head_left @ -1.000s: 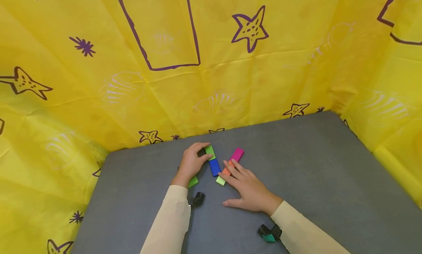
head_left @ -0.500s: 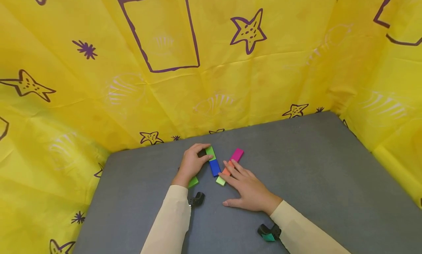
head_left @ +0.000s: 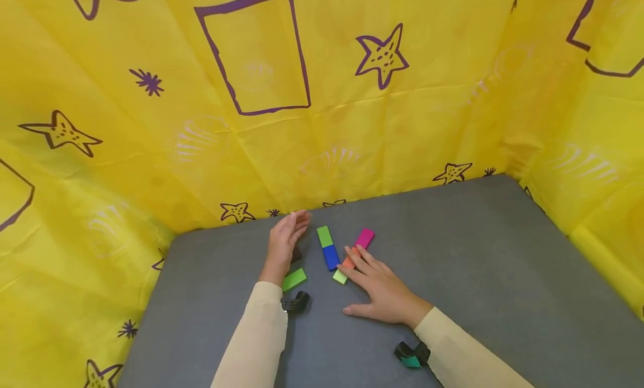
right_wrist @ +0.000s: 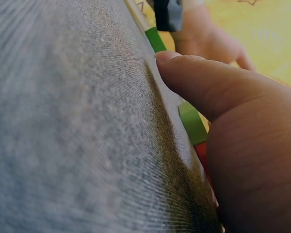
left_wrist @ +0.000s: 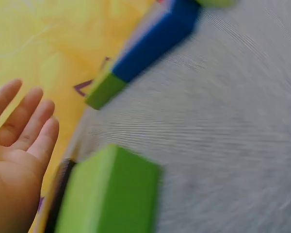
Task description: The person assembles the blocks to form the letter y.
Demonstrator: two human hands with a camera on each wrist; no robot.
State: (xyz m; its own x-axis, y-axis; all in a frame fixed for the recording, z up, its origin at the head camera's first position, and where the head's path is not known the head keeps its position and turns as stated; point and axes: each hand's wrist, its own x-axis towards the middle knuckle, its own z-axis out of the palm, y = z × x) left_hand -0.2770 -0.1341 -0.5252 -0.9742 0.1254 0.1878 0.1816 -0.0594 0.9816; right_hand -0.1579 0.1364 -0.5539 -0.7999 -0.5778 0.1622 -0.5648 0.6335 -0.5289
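The blue block [head_left: 330, 258] lies between the released left hand [head_left: 283, 245], fingers extended, and the right hand [head_left: 384, 292], whose spread fingers rest on the orange block [head_left: 348, 263].

The person's left hand [head_left: 285, 245] has let go of the bright green rectangular block [head_left: 325, 236] that its thumb and fingers pinched half a second ago. The hand has moved left, apart from that block, its fingers now straighter. The block's upper face is uncovered, and more shows of a second green rectangular block [head_left: 294, 279] beside the left wrist. The yellow printed cloth's [head_left: 342, 119] drawings sit slightly lower in the head view.
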